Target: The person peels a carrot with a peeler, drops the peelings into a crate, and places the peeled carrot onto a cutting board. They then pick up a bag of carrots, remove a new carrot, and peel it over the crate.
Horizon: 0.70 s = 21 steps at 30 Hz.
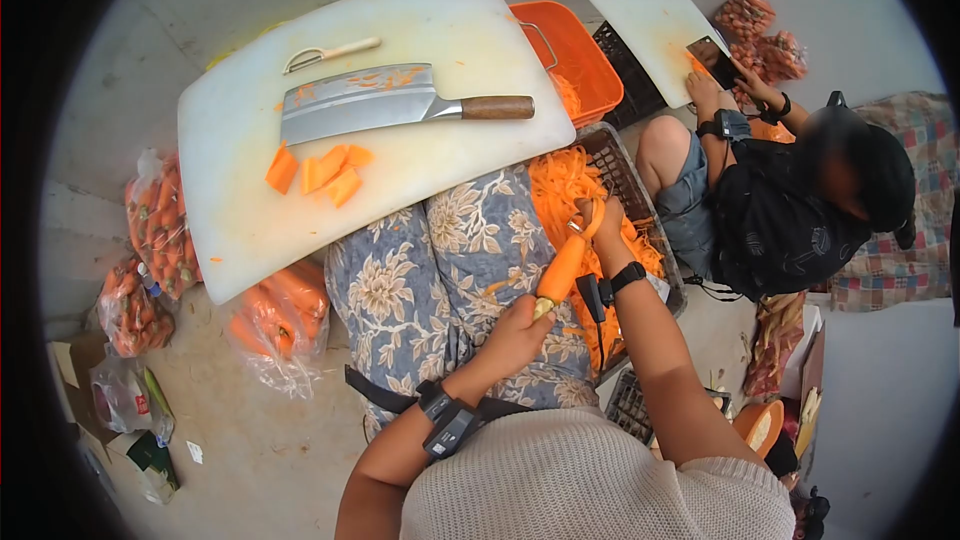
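My left hand [514, 342] is closed around the pale stem end of a carrot [563, 268], which slants up and away over my lap. At its far end my right hand [603, 227] grips a peeler [575, 227]; the metal head touches the carrot, and the fingers hide most of the handle. A thin orange strip curls beside those fingers. Below lies a heap of carrot peelings [560, 183] in a dark plastic crate [676, 270].
On a white cutting board [230, 155] lie a cleaver [370, 103], another peeler [330, 53] and several carrot pieces [325, 170]. Bagged carrots [285, 310] stand at left. An orange tub [590, 80] is behind. At right, a co-worker [790, 210] holds a blade over another board [645, 25].
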Tool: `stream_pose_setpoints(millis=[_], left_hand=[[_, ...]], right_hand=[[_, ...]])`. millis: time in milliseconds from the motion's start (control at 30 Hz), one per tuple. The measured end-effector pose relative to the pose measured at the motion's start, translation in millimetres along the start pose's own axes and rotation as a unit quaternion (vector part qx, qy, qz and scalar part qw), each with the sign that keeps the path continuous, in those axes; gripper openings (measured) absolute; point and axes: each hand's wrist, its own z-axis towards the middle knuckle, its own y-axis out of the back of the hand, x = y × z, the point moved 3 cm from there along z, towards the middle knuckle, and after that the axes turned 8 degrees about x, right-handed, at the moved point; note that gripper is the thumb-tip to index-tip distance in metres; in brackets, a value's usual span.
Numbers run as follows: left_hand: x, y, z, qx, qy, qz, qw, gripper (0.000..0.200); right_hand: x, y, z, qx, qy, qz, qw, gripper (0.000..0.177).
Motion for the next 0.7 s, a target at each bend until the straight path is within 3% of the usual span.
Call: stream_pose_setpoints(millis=[167,400,633,700], left_hand=[[-7,1,-4,0.013,0.035,-0.025,0.999,0.024],[-2,1,-3,0.027,0.015,-0.025,0.999,0.023],[-9,1,-5,0.039,0.022,-0.048,0.998,0.023],[-10,1,-7,0.041,0.022,-0.058,0.997,0.022]], right_hand=[[6,17,5,0.021,-0.035,-0.018,0.999,0.017],[-13,33,21,0.072,-0.082,0.097,0.989,0.027],[-8,37,12,0.059,-0.079,0.082,0.992,0.028],[-11,35,10,0.064,-0.098,0.160,0.980,0.029]])
